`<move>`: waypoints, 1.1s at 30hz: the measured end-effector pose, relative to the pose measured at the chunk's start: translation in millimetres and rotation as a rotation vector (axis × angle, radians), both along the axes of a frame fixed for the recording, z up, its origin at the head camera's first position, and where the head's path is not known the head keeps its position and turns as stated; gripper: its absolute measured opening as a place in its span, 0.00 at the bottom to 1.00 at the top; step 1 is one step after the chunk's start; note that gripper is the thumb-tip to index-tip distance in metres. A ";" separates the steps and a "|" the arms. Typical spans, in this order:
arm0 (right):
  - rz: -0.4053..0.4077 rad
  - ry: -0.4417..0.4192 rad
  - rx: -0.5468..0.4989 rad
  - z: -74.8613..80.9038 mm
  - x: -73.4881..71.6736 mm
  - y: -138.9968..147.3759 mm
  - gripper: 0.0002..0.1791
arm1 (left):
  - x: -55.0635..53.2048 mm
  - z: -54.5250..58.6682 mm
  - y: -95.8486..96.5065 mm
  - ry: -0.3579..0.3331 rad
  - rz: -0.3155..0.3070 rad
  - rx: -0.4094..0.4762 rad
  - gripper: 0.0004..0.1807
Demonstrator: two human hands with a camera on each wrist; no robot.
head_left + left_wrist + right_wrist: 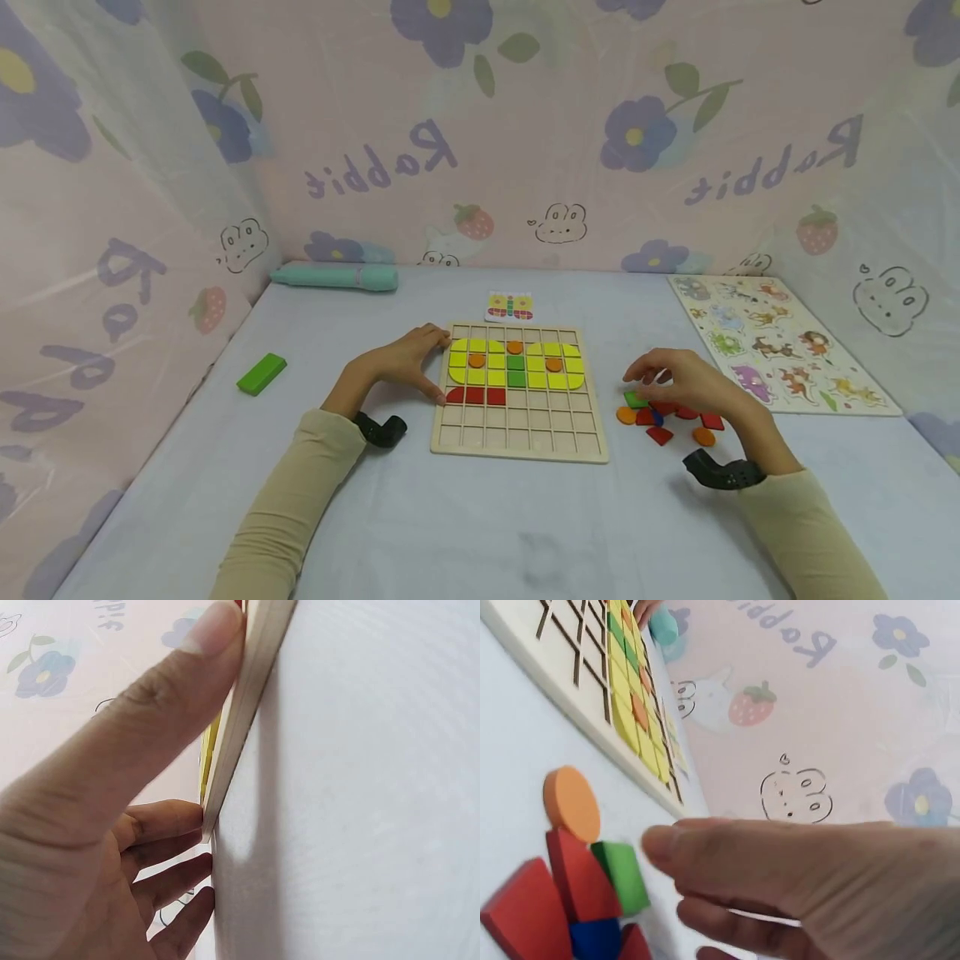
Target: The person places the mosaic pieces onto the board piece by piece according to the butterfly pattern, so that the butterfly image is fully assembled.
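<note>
A wooden grid board (543, 421) lies flat at the middle of the table, with yellow pieces (463, 375), orange discs (553, 365), green squares (516, 371) and a short row of red pieces (474, 396) set in its cells. My left hand (408, 362) rests at the board's left edge, thumb and fingers spread along it. Over a loose pile to the right hovers my right hand (678, 375), its fingers loosely bent and holding nothing visible. Below its fingertips lies a green piece (624, 877), among red pieces (581, 874), a blue piece (596, 939) and an orange disc (574, 804).
A small pattern card (510, 307) lies just behind the board. An animal puzzle board (787, 346) is at the back right. On the left are a green block (262, 374) and, farther back, a teal tube-shaped object (333, 276). Printed curtains enclose the table.
</note>
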State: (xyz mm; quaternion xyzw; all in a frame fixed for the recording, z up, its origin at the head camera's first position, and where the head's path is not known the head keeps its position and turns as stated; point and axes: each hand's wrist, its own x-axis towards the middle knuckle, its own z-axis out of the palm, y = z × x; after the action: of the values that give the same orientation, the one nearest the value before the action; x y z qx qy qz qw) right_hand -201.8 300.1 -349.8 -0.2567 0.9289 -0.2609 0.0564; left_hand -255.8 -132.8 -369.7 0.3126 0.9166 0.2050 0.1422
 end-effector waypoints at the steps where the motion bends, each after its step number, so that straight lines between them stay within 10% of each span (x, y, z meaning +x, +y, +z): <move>1: 0.001 -0.045 0.011 -1.6 -1.0 1.7 0.12 | -0.2 -0.5 -0.2 0.003 0.001 -0.003 0.52; 7: 0.039 -0.128 0.023 -12.7 -6.4 4.5 0.13 | -1.6 -3.9 -1.3 0.011 -0.001 -0.009 0.51; 33: -0.037 0.077 -0.074 -32.4 -12.6 -3.2 0.12 | 0.6 0.7 1.1 0.000 -0.002 0.001 0.52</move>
State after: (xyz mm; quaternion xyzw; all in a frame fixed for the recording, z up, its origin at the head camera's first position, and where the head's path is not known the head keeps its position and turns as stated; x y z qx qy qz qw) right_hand -214.4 296.8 -382.2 -0.2513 0.9247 -0.2859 0.0065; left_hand -255.2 -131.7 -369.0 0.3134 0.9161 0.2054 0.1424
